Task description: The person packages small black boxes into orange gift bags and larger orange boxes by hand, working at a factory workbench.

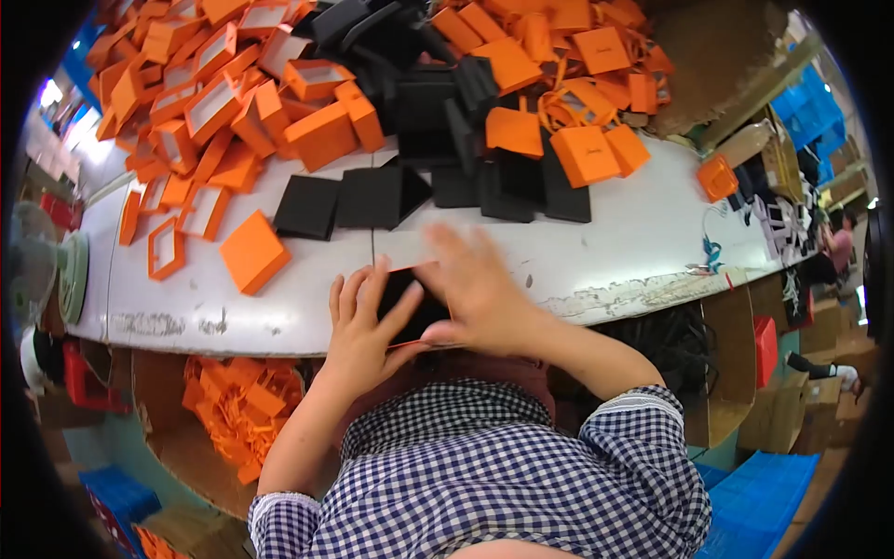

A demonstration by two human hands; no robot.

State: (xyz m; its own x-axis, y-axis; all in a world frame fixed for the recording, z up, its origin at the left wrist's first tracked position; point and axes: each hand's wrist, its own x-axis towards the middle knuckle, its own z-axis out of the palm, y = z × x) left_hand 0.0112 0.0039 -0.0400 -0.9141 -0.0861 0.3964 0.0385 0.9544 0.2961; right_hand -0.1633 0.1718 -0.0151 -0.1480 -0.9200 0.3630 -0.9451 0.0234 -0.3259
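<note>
The orange-edged black box is located at the near edge of the white table, between both hands. The left hand grips its left side, fingers spread, with the thumb along the near edge. The right hand is at its right side, fingers partly spread and blurred; whether they grip the box cannot be determined. Black pieces lie just beyond; a closed orange box lies to the left.
</note>
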